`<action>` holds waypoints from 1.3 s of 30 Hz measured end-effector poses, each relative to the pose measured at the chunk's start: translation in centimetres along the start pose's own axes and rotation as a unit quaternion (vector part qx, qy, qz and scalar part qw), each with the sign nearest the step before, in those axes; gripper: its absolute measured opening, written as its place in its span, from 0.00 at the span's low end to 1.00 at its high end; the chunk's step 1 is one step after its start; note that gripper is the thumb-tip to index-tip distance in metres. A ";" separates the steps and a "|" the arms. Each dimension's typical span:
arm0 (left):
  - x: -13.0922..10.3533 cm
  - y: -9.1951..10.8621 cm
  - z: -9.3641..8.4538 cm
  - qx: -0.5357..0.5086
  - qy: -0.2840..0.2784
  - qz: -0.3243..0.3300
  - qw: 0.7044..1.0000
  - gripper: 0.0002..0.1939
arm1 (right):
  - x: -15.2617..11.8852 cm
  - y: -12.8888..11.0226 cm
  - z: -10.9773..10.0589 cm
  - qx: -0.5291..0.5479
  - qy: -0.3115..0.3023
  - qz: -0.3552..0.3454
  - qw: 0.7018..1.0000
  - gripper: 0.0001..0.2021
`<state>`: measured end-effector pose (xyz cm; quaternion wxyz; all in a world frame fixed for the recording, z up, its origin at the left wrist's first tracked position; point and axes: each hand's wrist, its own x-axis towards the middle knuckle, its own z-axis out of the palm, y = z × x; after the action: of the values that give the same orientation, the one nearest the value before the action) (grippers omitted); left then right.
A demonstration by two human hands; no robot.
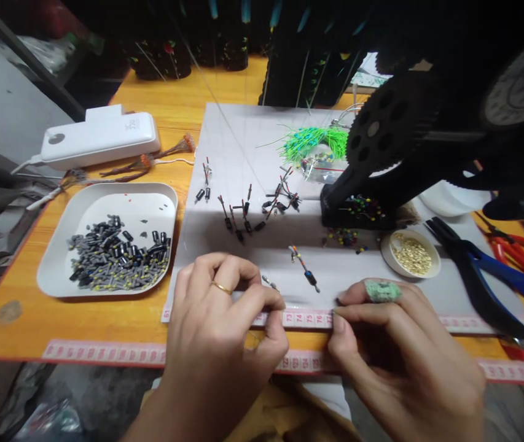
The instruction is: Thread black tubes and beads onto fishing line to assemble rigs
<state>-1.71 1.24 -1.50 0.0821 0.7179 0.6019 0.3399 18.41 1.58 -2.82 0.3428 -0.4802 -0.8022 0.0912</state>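
Observation:
My left hand [229, 331], with a gold ring, has its thumb and forefinger pinched together over the front edge of the white board [197, 245]. To its right, my right hand [395, 350] also pinches thumb and forefinger, a green wrap [381, 291] around one finger. Whatever sits in either pinch is too small to make out. Just beyond the gap between the hands lies a small piece with a black barrel [310, 277] and a thin red-and-grey stem. Beside my left fingertips are small grey beads [269, 283]. Farther back, several similar black-barrelled pieces [238, 224] lie scattered.
At left, a white tray [52, 270] holds black and grey parts below a white power bank [100, 138]. A black geared machine [376, 132] stands back right, near green strands [312, 144]. Gold bits fill a small dish [434, 270] beside blue-handled pliers [487, 276]. Measuring tapes [105, 352] line the front edges.

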 end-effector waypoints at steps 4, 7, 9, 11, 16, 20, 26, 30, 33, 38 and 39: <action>-0.1 0.4 0.1 -0.088 -0.006 0.051 0.995 0.09 | 0.1 0.0 0.2 0.012 0.000 0.006 1.000 0.07; -0.2 1.0 0.2 -0.258 -0.054 0.089 0.961 0.14 | 0.1 -0.1 0.1 0.021 0.002 0.015 1.000 0.08; -0.3 1.2 0.4 -0.322 -0.081 0.080 0.940 0.16 | 0.1 -0.2 0.1 0.020 0.001 0.020 1.000 0.07; -0.3 1.1 0.5 -0.314 -0.083 0.068 0.943 0.15 | 0.1 -0.2 0.1 0.016 0.000 0.021 1.000 0.07; -0.1 0.5 0.6 -0.217 -0.079 0.094 0.968 0.09 | 0.0 0.0 0.3 0.011 0.002 0.017 1.000 0.07; 0.0 0.5 0.4 -0.193 -0.085 0.095 0.973 0.09 | -0.1 0.1 0.3 0.012 0.004 0.020 1.000 0.07; 0.6 -0.1 -0.6 -0.082 -0.052 0.098 0.990 0.10 | 0.1 0.0 -0.1 0.011 -0.003 0.020 1.000 0.06; 0.8 -0.6 -0.8 0.016 -0.038 0.091 0.995 0.09 | 0.2 -0.1 -0.2 0.001 -0.012 0.012 1.000 0.06; 0.8 -0.6 -0.6 0.017 -0.039 0.070 0.997 0.08 | 0.3 0.0 -0.3 -0.010 -0.013 0.005 1.000 0.05; 0.9 -0.5 -0.4 0.004 -0.051 0.040 0.998 0.07 | 0.2 0.0 -0.5 -0.028 -0.017 0.002 0.999 0.04; 0.9 -0.5 -0.4 0.002 -0.054 0.036 0.998 0.06 | 0.1 0.0 -0.5 -0.027 -0.019 0.006 0.999 0.04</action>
<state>-2.25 2.06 -1.13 0.1004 0.7570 0.5709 0.3018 18.69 1.63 -2.41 0.3136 -0.4922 -0.8080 0.0811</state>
